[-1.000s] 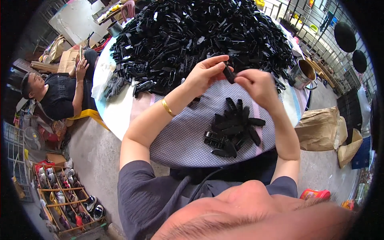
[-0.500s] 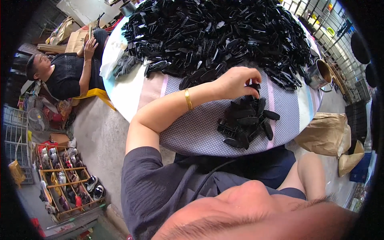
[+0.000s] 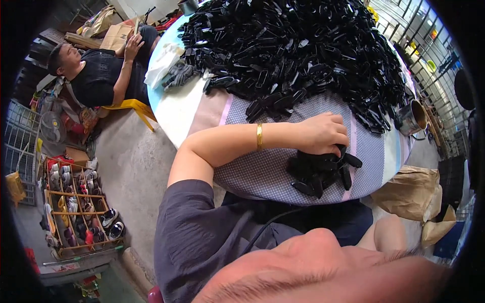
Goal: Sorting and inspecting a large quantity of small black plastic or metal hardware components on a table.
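My left hand [image 3: 326,134], with a gold bangle on its wrist, reaches across the near part of the round table [image 3: 242,174]. Its fingers curl down around a small black oblong plastic piece at the top of a little heap [image 3: 318,177] of similar pieces. The fingertips are partly hidden, and the exact kind of piece is too dark to make out. Beyond the hand, a large pile [image 3: 298,55] of glossy black plastic pieces covers the far part of the table. My right hand does not show.
A metal mug [image 3: 411,118] stands at the table's right edge. At the left edge lie grey gloves [image 3: 181,74] and a white plastic bag [image 3: 164,63]. Another person [image 3: 98,76] sits on a yellow stool [image 3: 134,106]. Brown paper sacks [image 3: 409,192] and a shoe rack [image 3: 78,212] are on the floor.
My left hand has lowered onto the little heap, with the fingers turned down; before, it was raised with a black piece between thumb and finger. The whole view has shifted slightly.
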`<state>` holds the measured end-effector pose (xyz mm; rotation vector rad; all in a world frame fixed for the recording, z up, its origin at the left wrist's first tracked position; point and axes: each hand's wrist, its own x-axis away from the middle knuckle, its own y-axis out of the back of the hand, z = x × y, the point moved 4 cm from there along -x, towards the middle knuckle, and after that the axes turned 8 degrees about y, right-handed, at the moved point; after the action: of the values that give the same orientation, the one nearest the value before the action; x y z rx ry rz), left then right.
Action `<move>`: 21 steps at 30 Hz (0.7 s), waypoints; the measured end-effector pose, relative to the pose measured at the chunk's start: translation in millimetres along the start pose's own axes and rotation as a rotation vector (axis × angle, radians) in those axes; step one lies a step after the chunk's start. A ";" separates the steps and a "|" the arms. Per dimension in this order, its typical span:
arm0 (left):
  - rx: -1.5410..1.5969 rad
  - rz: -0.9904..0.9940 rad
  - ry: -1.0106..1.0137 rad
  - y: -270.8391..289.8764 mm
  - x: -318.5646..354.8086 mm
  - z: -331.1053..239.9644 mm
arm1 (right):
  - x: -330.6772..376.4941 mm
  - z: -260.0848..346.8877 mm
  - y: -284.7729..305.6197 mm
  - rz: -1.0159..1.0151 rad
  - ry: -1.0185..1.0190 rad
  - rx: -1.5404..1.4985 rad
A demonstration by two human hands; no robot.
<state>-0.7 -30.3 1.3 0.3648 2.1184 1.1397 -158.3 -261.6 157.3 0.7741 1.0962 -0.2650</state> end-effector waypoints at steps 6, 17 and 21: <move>0.006 0.014 -0.055 -4.1 -1.5 -7.8 | -8.4 -30.6 23.7 0.240 0.073 -0.384; 0.021 0.000 -0.101 11.3 0.6 -9.4 | -32.6 -11.0 2.0 0.141 0.208 -0.228; -0.142 0.015 -0.004 35.1 26.4 0.6 | -35.7 -6.5 4.3 0.615 0.314 -0.649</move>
<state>-21.9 4.3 17.9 0.3171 2.0205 1.2890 -176.8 -260.3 188.7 0.5316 1.0886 0.7243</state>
